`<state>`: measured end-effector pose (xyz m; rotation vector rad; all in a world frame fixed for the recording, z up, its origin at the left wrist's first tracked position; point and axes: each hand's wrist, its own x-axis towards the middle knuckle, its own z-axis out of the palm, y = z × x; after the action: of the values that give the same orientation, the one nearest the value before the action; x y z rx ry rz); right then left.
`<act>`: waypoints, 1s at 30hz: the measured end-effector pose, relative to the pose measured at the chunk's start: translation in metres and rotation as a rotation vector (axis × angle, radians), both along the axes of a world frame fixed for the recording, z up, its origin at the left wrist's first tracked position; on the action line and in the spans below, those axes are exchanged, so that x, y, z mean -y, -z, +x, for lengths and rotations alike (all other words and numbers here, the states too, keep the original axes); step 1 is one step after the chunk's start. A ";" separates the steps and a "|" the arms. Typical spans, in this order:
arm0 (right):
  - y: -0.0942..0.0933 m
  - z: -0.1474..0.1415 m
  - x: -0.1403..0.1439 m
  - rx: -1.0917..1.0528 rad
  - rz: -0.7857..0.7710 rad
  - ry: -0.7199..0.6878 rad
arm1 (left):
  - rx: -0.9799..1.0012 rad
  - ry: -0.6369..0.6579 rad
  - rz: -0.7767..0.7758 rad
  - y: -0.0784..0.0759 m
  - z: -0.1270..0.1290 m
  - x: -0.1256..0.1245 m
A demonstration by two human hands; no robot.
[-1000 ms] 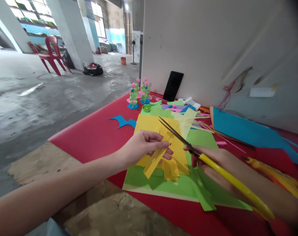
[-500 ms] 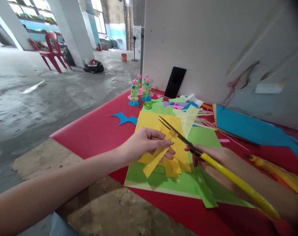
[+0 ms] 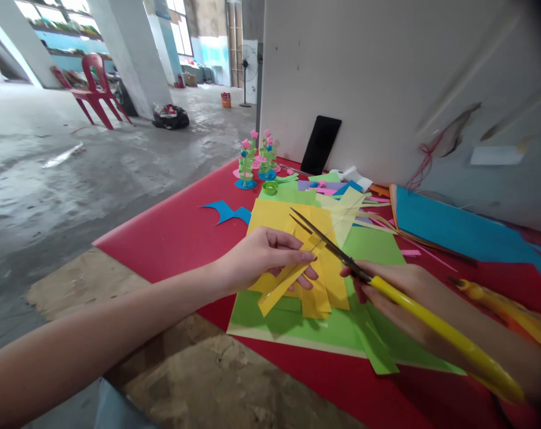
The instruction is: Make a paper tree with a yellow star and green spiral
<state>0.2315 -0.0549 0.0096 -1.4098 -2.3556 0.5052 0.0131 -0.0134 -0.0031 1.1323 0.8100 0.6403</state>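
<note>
So the yellow paper (image 3: 325,280) is a sheet already sliced into long strips at its near end, and they fan out and droop over the green sheet (image 3: 297,325) lying under it on the red table (image 3: 172,238). The left hand (image 3: 257,256) pinches one strip between thumb and fingertips, other fingers curled underneath. The right hand (image 3: 402,295) is wrapped around the yellow handles of the scissors (image 3: 337,253); blades are parted a little, tips pointing far-left over the paper. The handle end is blurry at the right edge, so I can't tell exactly how those fingers sit.

Counts: one pair of scissors, roughly five or six cut strips (they overlap, so don't quote me). Farther back there are two little green paper trees (image 3: 257,161) with pink tops, one black phone (image 3: 320,145) leaning on the white board (image 3: 364,77), one blue cutout (image 3: 226,211) to the left, one big blue sheet (image 3: 449,229) on the right.
</note>
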 end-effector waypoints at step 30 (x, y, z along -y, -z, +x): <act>0.008 -0.012 0.003 0.050 -0.053 0.114 | -0.056 0.007 -0.037 0.001 0.000 -0.002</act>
<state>0.2198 -0.0577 0.0017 -1.5880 -2.2993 0.5098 0.0128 -0.0109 -0.0041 1.1231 0.8621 0.5872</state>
